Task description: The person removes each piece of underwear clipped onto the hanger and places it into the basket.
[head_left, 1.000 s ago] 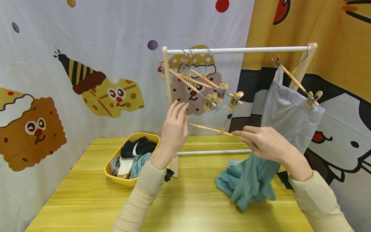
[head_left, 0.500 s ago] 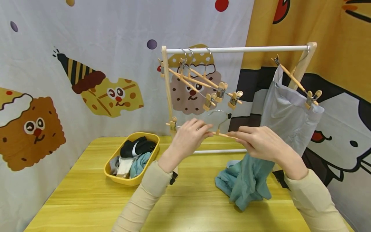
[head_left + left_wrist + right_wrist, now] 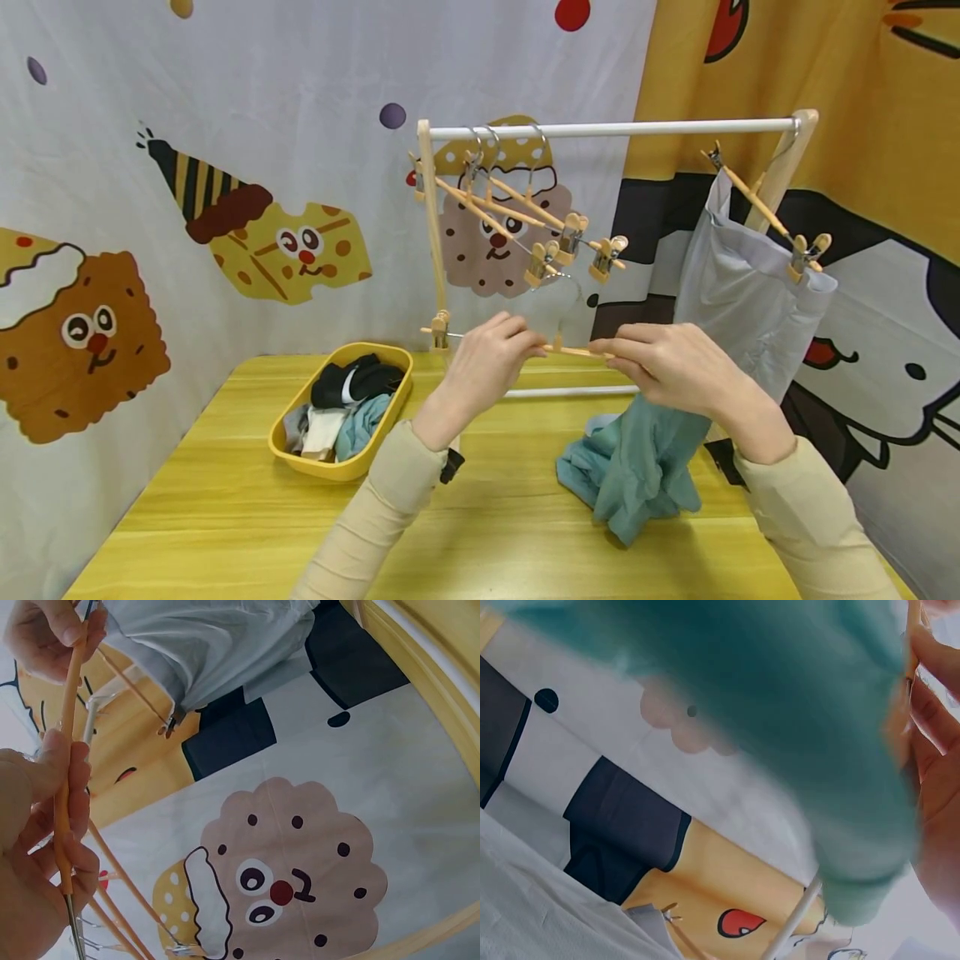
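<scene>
In the head view, a wooden clip hanger (image 3: 573, 351) is held in the air between both hands. My left hand (image 3: 487, 358) pinches its bar left of the metal hook. A clip (image 3: 440, 329) at the hanger's left end sticks out beyond that hand. My right hand (image 3: 675, 367) grips the bar on the other side, fingers over the top and thumb beneath. Teal cloth (image 3: 637, 471) drapes down below the right hand to the table. In the right wrist view the same teal garment (image 3: 780, 735) hangs close against the hanger and blocks much of the scene.
Behind the hands stands a rack with a white rail (image 3: 637, 128). Several bare clip hangers (image 3: 517, 212) hang at its left. Grey trousers or a skirt (image 3: 727, 283) hang clipped at its right. A yellow basket (image 3: 315, 471) of folded clothes stands left on the wooden table (image 3: 225, 533).
My left hand, raised with its fingers extended a second ago, has moved right and down and taken hold of the bar. The hanger has shifted slightly left; its left clip now shows.
</scene>
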The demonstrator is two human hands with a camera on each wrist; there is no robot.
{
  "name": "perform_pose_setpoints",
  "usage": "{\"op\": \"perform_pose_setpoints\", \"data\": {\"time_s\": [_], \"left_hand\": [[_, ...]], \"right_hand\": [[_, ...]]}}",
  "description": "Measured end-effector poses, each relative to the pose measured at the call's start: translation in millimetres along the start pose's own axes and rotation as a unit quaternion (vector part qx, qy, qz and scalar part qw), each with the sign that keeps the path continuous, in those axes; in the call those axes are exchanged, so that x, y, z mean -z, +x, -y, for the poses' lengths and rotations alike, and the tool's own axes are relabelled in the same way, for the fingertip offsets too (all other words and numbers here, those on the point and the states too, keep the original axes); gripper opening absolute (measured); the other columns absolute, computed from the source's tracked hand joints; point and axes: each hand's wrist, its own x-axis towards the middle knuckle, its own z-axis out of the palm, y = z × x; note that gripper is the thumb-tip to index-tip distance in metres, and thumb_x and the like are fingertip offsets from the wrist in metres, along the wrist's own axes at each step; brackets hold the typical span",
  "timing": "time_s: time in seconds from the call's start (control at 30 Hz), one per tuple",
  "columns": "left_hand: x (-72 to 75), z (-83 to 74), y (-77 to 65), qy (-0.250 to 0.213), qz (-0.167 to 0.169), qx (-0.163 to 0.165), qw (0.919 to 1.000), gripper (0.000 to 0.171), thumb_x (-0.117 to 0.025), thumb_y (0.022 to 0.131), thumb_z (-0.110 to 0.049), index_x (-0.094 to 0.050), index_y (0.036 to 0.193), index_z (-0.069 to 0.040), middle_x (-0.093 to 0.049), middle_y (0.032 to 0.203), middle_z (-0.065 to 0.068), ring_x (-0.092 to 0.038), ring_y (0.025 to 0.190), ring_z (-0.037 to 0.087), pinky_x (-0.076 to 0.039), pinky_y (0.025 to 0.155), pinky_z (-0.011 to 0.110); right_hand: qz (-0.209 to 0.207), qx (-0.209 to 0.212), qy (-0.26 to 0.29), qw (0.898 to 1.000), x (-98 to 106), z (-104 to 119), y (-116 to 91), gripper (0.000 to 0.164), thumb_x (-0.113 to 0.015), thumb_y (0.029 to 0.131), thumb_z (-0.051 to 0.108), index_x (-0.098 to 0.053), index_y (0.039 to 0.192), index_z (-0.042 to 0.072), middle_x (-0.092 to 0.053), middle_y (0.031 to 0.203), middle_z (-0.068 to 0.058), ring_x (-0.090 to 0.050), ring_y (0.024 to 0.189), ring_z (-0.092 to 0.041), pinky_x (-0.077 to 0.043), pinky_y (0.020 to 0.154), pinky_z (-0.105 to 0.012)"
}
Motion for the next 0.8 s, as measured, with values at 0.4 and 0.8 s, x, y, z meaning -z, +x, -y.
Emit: {"op": "perform_pose_setpoints", "data": {"time_s": [0.4, 0.8], "left_hand": [[4.9, 8.8, -5.2, 0.017, -0.044, 0.031, 0.9984, 0.012, -0.068, 0.087, -0.019, -0.075, 0.081, -0.01, -0.068, 0.077, 0.0, -0.058, 0.07, 0.013, -0.051, 0.063, 0.02], [4.2, 12.4, -7.5, 0.002, -0.073, 0.035, 0.9967, 0.012, -0.069, 0.085, -0.017, -0.074, 0.081, -0.008, -0.068, 0.076, 0.002, -0.057, 0.068, 0.014, -0.049, 0.059, 0.02]], "right_hand": [[-0.003, -0.102, -0.016, 0.995, 24.4, -16.9, -18.8, 0.036, -0.077, 0.076, 0.008, -0.069, 0.111, 0.012, -0.066, 0.093, 0.002, -0.051, 0.067, -0.003, -0.045, 0.056, -0.023], [0.068, -0.219, 0.038, 0.973, 26.8, -17.8, -23.4, 0.022, -0.058, 0.095, 0.021, -0.066, 0.111, 0.008, -0.069, 0.103, -0.006, -0.065, 0.086, -0.018, -0.054, 0.072, -0.042]]}}
